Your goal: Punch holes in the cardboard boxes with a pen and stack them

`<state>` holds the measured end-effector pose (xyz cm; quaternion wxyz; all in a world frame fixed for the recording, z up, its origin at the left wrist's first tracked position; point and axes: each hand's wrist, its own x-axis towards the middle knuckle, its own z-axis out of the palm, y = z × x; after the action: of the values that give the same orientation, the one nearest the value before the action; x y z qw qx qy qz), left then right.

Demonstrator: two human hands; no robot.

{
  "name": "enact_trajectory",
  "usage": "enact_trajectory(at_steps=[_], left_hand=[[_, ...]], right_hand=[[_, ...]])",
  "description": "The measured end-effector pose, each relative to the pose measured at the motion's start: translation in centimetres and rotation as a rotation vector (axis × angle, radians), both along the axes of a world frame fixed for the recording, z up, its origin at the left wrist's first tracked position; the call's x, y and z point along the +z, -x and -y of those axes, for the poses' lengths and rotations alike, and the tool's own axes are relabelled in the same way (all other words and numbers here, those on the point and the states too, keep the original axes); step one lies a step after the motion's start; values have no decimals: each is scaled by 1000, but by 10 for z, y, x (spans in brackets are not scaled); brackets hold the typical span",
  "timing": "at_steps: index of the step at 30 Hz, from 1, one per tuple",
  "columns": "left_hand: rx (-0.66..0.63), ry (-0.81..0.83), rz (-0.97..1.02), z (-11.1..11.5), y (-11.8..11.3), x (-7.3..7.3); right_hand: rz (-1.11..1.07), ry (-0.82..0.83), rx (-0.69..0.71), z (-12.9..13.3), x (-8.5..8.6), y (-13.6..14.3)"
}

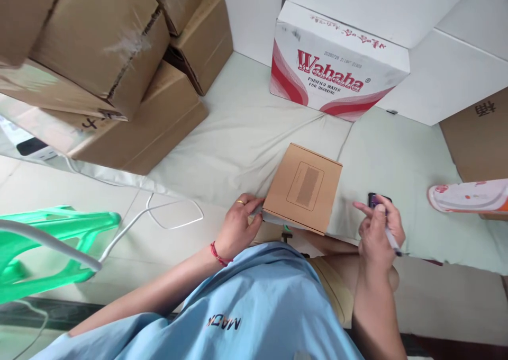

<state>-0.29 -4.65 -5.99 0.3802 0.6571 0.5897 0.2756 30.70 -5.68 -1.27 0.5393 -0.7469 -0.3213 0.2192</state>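
Note:
A small flat brown cardboard box [304, 188] lies at the front edge of the cloth-covered table, with a printed rectangle on its top. My left hand [240, 222] is at the box's near left corner, its thumb and fingers bent against the edge. My right hand [380, 230], to the right of the box and apart from it, is closed around a pen [392, 242] with a pale barrel and a dark end; the index finger points out to the left. Just beyond those fingers sits a small dark object [372, 199], partly hidden by the hand.
Brown cartons [159, 116] are stacked at the left. A white and red water carton [337, 69] stands at the back. At the right lies a white and orange patterned package [468, 196]. A green plastic stool [59, 243] and a white cable [174, 226] are at the lower left.

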Motion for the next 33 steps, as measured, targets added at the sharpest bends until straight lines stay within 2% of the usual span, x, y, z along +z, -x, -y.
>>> enact_trajectory(at_steps=[2, 4, 6, 8, 10, 12, 15, 17, 19, 23, 27, 30, 33], left_hand=[[-46, 85, 36, -3, -1, 4], [-38, 160, 91, -6, -2, 9], [2, 239, 185, -7, -1, 14], [16, 348, 349, -7, -2, 22], [-19, 488, 547, -5, -5, 33], [-99, 560, 688, -3, -13, 46], [-184, 460, 749, -2, -27, 61], [-148, 395, 746, -4, -34, 65], [-72, 398, 712, -7, -37, 64], [18, 485, 668, -13, -35, 58], [33, 637, 772, -21, -32, 63], [84, 689, 877, -29, -32, 72], [139, 725, 921, -37, -30, 77]], right_hand=[[47, 141, 154, 0, 4, 15], [173, 299, 284, -1, 4, 24], [301, 398, 301, -2, 1, 26], [330, 429, 234, -4, -4, 21], [282, 425, 179, -4, -9, 12], [212, 413, 151, -2, -14, 1], [120, 408, 137, 4, -19, -7], [107, 397, 130, 8, -20, -6], [141, 374, 145, 9, -17, -3], [223, 329, 240, 10, -9, 5], [235, 212, 260, 13, 1, 9], [240, 128, 206, 16, 17, 13], [311, 147, 208, 17, 40, 19]])
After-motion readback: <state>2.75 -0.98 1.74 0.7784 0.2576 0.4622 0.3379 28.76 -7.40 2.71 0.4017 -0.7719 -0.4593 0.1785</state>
